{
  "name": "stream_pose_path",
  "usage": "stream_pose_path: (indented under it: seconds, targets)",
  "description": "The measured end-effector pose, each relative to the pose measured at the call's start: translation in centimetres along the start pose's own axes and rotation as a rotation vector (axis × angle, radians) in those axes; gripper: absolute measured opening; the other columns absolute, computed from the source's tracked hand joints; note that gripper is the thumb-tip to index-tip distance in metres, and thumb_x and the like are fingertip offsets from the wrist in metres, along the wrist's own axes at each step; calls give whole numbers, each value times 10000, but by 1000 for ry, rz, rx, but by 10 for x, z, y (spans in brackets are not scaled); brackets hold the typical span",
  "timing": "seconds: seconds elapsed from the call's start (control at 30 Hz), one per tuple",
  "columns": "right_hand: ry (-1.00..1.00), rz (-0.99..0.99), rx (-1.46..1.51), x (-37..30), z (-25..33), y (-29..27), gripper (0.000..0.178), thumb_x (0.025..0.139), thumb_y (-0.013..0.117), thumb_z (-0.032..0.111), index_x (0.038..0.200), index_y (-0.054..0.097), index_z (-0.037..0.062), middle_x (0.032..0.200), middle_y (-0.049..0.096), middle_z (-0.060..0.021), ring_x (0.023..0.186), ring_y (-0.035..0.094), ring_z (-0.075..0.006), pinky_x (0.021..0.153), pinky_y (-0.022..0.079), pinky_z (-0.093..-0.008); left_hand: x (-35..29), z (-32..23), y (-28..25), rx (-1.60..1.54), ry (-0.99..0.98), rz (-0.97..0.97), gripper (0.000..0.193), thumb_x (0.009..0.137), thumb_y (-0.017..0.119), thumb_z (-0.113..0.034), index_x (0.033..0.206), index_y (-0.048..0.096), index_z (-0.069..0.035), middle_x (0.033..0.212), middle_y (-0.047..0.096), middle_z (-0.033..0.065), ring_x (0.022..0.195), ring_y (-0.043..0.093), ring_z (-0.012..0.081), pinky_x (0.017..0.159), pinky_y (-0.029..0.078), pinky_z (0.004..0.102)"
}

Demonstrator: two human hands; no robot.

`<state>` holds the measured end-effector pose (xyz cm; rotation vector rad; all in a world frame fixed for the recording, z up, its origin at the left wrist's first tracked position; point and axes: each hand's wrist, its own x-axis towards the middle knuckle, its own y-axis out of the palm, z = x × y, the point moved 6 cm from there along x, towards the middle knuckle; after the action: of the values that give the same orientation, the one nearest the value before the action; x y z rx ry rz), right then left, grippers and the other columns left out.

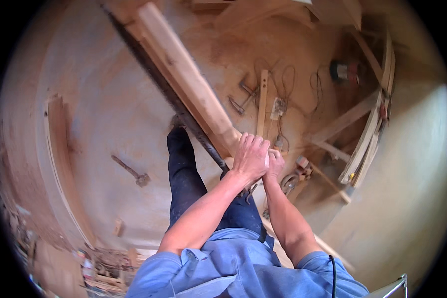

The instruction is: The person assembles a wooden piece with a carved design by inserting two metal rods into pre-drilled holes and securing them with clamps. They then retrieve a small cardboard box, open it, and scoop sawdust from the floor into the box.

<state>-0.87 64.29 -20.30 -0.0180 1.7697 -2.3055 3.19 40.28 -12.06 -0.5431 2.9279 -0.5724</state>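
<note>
A long pale wooden beam (184, 69) runs from the far left toward my waist. At its near end my left hand (252, 158) is closed, with the fingers curled over the wood. My right hand (273, 164) is closed beside it, pressed against the left hand. The palms hide what lies under them, so exactly how the right hand grips cannot be made out. Along the beam's left side lies a dark metal bar (176, 102), which reaches down to my legs.
A hammer-like tool (131, 171) lies on the floor to the left. Ahead are a metal clamp (244, 97), a drilled wooden strip (262, 104), and a socket box (278, 108) with loose cords. A power tool (297, 176) sits right of my hands. Beyond it leans a wooden frame (370, 139).
</note>
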Motion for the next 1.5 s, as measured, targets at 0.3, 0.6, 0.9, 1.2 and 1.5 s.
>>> stream_pose_path:
  seconds: [0.3, 0.6, 0.9, 1.2, 1.5]
  targets:
    - [495, 332, 737, 9, 1, -2, 205, 828, 638, 112, 972, 740, 9, 849, 730, -109, 792, 688, -154, 719, 525, -299, -24, -16, 64, 350, -65, 202, 330, 871, 620, -233, 1135, 618, -37, 1126, 633, 151, 1102, 569, 340, 953, 457, 463]
    - [287, 245, 941, 25, -123, -16, 212, 844, 630, 118, 1004, 719, 11, 787, 669, -30, 727, 600, -80, 659, 477, -260, -30, -24, 84, 792, 33, -18, 218, 861, 573, -114, 1049, 649, -34, 1028, 660, 164, 960, 615, 352, 871, 498, 437]
    - [264, 75, 931, 37, -241, 23, 174, 800, 595, 64, 922, 708, 12, 750, 681, -133, 675, 652, -229, 655, 513, -339, -35, -9, 90, 745, 36, -31, 211, 916, 545, -76, 1068, 662, 12, 1040, 676, 181, 955, 652, 355, 860, 521, 412]
    - [116, -108, 631, 8, -306, 89, 202, 826, 595, 57, 991, 709, 36, 914, 711, -176, 896, 691, -351, 798, 540, -408, -45, -1, 88, 650, -43, -62, 207, 960, 533, -81, 1061, 678, 26, 1002, 679, 125, 918, 637, 219, 827, 500, 328]
    - [650, 377, 165, -29, -539, 335, 409, 795, 629, 164, 1146, 643, -46, 1108, 664, -286, 1087, 628, -431, 977, 490, -483, -44, 11, 70, 683, -165, -20, 410, 987, 499, -265, 1191, 656, 53, 1190, 658, 133, 1097, 568, 230, 1006, 405, 358]
